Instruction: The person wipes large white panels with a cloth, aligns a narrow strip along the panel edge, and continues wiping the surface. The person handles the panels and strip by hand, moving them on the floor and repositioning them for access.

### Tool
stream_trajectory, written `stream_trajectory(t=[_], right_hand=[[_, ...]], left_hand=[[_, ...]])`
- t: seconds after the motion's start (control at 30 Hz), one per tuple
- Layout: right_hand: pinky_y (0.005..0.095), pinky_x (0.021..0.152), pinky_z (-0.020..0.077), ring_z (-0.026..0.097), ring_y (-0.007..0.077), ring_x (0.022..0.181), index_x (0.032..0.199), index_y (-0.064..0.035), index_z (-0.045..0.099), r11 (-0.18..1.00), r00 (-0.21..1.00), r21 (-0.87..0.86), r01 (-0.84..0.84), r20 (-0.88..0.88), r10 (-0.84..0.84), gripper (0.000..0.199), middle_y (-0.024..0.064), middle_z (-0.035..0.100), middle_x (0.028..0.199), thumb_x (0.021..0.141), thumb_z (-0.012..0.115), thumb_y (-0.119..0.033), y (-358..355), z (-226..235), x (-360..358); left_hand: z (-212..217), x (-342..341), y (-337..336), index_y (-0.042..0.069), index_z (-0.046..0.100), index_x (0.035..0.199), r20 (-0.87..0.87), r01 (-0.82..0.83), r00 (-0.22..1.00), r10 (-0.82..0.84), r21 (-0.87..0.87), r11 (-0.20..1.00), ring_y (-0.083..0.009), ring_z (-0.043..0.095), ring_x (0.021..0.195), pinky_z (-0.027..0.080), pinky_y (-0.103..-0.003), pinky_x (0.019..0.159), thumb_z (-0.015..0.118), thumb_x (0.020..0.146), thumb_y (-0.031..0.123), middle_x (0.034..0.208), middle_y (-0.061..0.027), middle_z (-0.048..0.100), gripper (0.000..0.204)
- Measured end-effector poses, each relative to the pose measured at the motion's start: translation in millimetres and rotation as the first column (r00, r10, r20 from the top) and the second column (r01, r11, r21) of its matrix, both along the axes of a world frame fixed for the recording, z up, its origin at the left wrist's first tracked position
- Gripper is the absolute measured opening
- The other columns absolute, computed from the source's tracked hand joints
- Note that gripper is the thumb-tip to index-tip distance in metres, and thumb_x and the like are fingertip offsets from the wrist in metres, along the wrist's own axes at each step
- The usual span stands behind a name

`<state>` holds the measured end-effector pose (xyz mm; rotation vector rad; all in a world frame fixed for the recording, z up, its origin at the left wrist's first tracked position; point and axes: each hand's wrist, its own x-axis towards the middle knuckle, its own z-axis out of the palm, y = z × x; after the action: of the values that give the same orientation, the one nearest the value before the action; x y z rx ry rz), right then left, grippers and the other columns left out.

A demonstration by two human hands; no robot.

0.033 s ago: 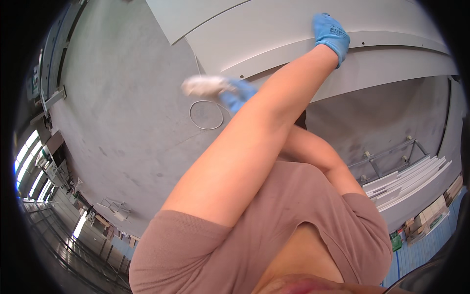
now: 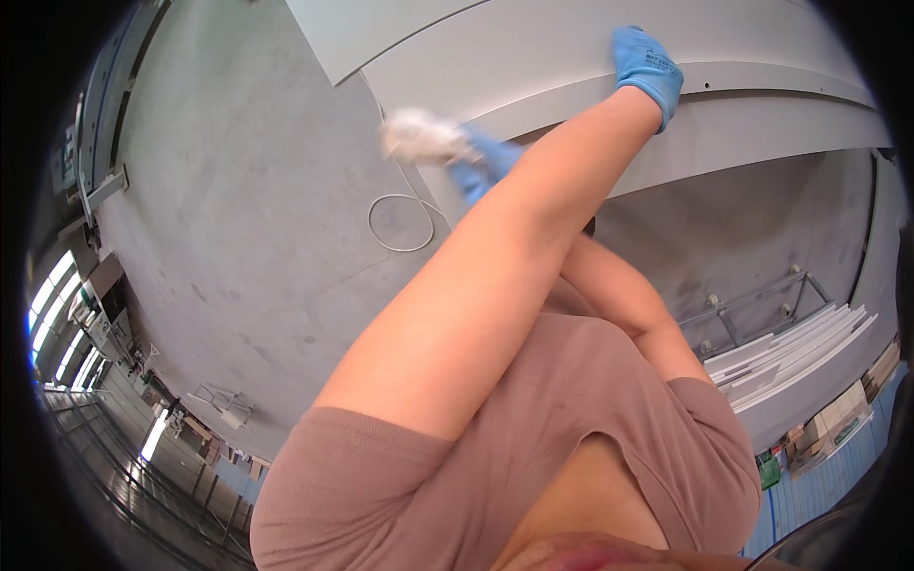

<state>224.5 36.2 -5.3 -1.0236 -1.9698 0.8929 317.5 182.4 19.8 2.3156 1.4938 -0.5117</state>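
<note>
My left hand point(image 2: 647, 74), in a blue glove, reaches across to the upper right and rests on a large pale panel point(image 2: 495, 71), close to its long curved edge strip. Its fingers are mostly hidden behind the back of the hand. Under my left forearm passes my right arm, and my right hand point(image 2: 486, 162), also blue-gloved, comes out on the left side. It is closed on a white cloth point(image 2: 424, 136), bunched and smeared by motion, beside the panel's near-left corner. My left forearm covers part of the right hand and wrist.
A thin white cord point(image 2: 401, 249) lies looped on the grey floor point(image 2: 248, 209) below the cloth. To the right, a metal rack with casters point(image 2: 733, 324) stands near a stack of white strips point(image 2: 795, 357). A small frame stand point(image 2: 228, 407) sits at lower left.
My right hand has swung up and a little to the right with the white cloth, toward the panel's corner. My left hand has stayed almost in place.
</note>
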Motion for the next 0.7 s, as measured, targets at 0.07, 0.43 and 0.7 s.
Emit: stream_trajectory(t=[0.07,0.43,0.7], right_hand=[[0.053,0.109,0.0444,0.059,0.0354,0.129,0.13,0.0001,0.061,0.979,0.98,0.173,0.107,0.145,-0.133,0.05,0.0176,0.061,0.141,0.09,0.071,-0.027,26,-5,34],[0.0533,0.123,0.035,0.049,0.0382,0.145,0.131,0.0047,0.06,0.996,0.833,0.071,-0.046,0.553,-0.001,0.051,0.0198,0.056,0.149,0.086,0.071,-0.017,5,-71,17],[0.0503,0.12,0.0429,0.055,0.0363,0.142,0.127,0.0065,0.063,0.871,0.952,0.401,-0.283,0.229,0.205,0.056,0.0206,0.057,0.15,0.077,0.079,-0.015,7,-38,21]], left_hand=[[1,1,0,0.021,0.075,0.129,0.002,0.001,1.0,-0.001,-0.009,1.0,-0.035,0.059,0.127,0.035,-0.059,0.105,0.075,0.089,0.031,0.133,-0.0083,0.067,0.041],[1,5,8,0.019,0.072,0.137,0.005,0.005,1.0,-0.005,-0.047,0.999,-0.0389,0.056,0.137,0.033,-0.063,0.112,0.076,0.089,0.033,0.146,-0.0129,0.064,0.05],[-7,2,5,0.022,0.076,0.132,0.02,-0.007,1.0,0.008,-0.024,1.0,-0.0352,0.062,0.127,0.038,-0.058,0.103,0.075,0.09,0.028,0.134,-0.0075,0.07,0.042]])
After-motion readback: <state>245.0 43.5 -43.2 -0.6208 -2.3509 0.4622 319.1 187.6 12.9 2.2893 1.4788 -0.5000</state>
